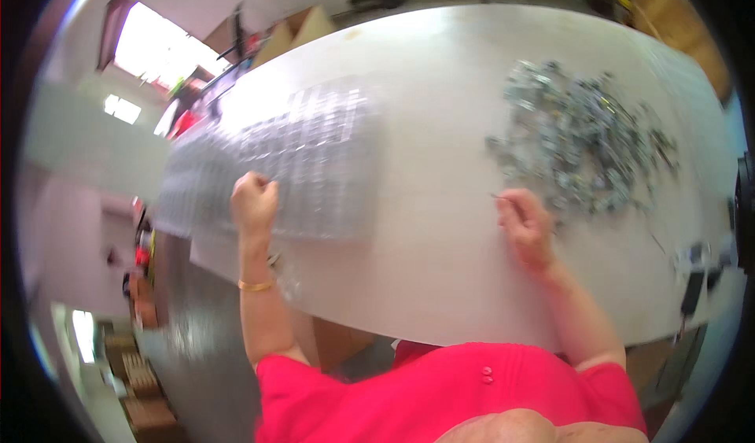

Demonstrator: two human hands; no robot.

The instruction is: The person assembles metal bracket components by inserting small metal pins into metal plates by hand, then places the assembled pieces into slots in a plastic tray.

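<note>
Evidently right hand (525,224) pinching thin piece (497,197), pile (602,132) sitting close, likely for reach; left hand (255,203) hovering by clear tray (318,203), grip unclear.

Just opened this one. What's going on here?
A person in a red top is at a pale table. Their right hand pinches a thin dark piece beside a loose pile of small metallic-looking parts. Their left hand is curled at the clear ridged plastic; whether it holds anything is hidden.
</note>
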